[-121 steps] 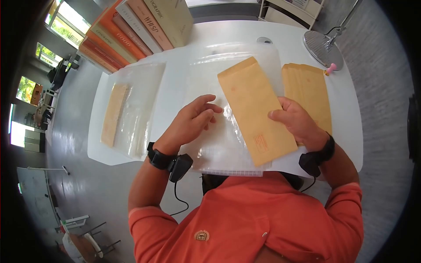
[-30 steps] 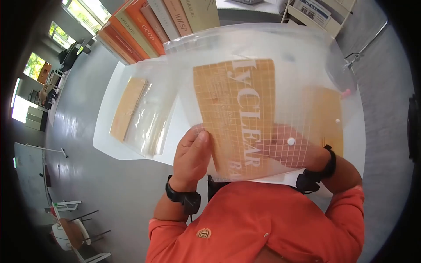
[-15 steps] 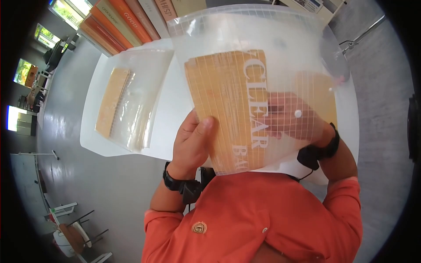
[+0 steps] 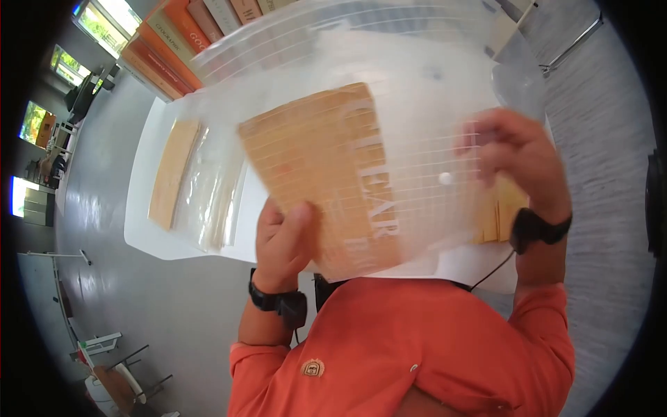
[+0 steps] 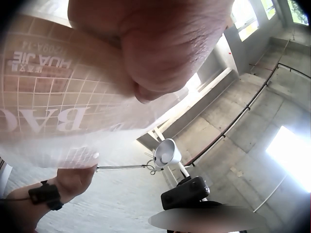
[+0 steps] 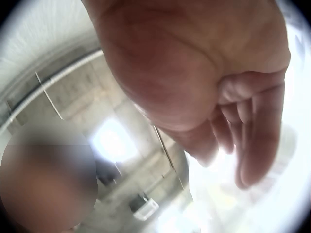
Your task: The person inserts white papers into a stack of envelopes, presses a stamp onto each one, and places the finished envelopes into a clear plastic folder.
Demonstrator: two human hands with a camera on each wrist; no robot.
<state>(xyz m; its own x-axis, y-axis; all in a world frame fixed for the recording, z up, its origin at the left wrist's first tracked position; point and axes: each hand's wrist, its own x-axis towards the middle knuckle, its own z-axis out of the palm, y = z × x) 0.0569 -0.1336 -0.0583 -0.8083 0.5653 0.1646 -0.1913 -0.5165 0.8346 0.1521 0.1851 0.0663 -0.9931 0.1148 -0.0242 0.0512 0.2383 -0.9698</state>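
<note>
My left hand point(image 4: 283, 240) grips the lower left side of a clear plastic document bag point(image 4: 424, 132), thumb on the near face. The bag is printed with a white grid and "CLEAR BAG" lettering, and has a white snap button. Through its plastic shows a brown paper envelope point(image 4: 313, 163), slightly slanted. At the bag's right edge is my right hand point(image 4: 521, 160), its fingertips overlapped by the plastic. In the right wrist view this hand point(image 6: 204, 73) has loosely bent fingers with nothing between them. The left wrist view shows the left hand point(image 5: 165, 43) against the bag point(image 5: 63, 97).
Left on the white table point(image 4: 142, 226) lies another clear bag point(image 4: 212, 201) with a brown envelope point(image 4: 174, 174). More brown envelopes point(image 4: 506, 212) lie at the right, partly hidden. A row of books point(image 4: 167, 52) stands at the back left. The lifted bag covers much of the table.
Four seconds ago my right hand held the envelope above the flat bag. Now the bag is raised with the envelope showing through it. The right hand has moved rightward from behind the plastic.
</note>
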